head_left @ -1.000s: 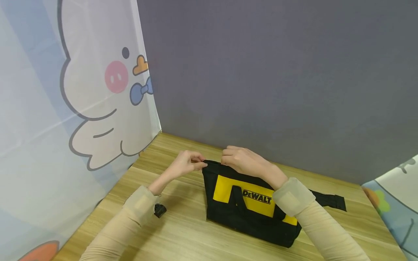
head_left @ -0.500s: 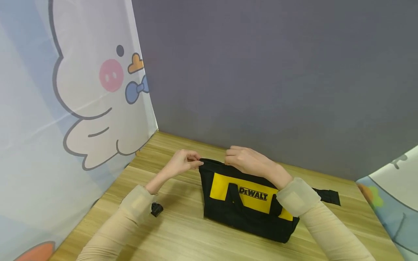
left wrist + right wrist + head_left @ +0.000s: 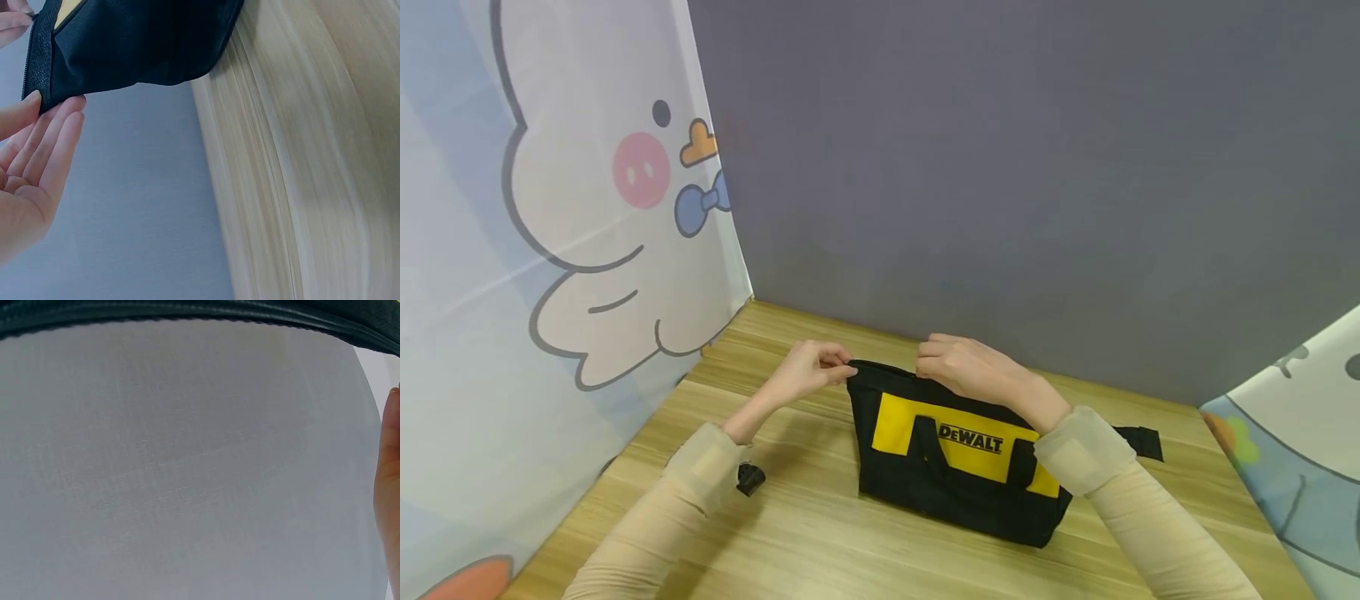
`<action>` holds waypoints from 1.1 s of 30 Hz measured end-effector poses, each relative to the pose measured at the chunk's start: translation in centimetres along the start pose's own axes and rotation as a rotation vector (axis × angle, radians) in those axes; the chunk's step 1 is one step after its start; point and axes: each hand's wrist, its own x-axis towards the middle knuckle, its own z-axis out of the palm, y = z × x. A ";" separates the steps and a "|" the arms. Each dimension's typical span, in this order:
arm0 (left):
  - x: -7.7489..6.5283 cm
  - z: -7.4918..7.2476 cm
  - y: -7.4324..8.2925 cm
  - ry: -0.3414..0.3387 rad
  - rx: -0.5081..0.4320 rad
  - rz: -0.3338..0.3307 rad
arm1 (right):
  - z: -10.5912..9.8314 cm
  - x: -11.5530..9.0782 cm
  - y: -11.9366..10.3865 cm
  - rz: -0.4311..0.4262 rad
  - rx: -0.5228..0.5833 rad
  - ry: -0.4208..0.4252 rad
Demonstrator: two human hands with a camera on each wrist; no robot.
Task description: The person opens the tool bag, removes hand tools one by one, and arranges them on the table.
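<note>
A black and yellow DeWalt tool bag (image 3: 958, 492) stands on the wooden table in the head view, its short handles hanging on the front. My left hand (image 3: 805, 368) pinches its upper left corner between thumb and fingers; the left wrist view shows that grip, with the left hand (image 3: 37, 162) beside the zip (image 3: 26, 69). Along the top edge, a little to the right, my right hand (image 3: 966, 367) pinches at the zip, and its fingertips reach a small dark piece there in the left wrist view. Only part of the right hand (image 3: 389, 475) enters the right wrist view.
A black strap (image 3: 1142, 442) sticks out on the tabletop behind the bag's right end. Near my left wrist is a small black buckle-like piece (image 3: 750, 478). A grey wall (image 3: 1000, 183) rises behind the table (image 3: 797, 533), and a cartoon-printed sheet (image 3: 587, 275) hangs at the left.
My right hand has moved right along the bag's top edge, away from the left hand, and more of the zip shows between them. The left hand keeps its hold; the head view has shifted slightly.
</note>
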 end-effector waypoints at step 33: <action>-0.2 -0.1 0.0 0.004 0.022 0.014 | -0.5 -2.5 0.2 0.015 -0.033 -0.013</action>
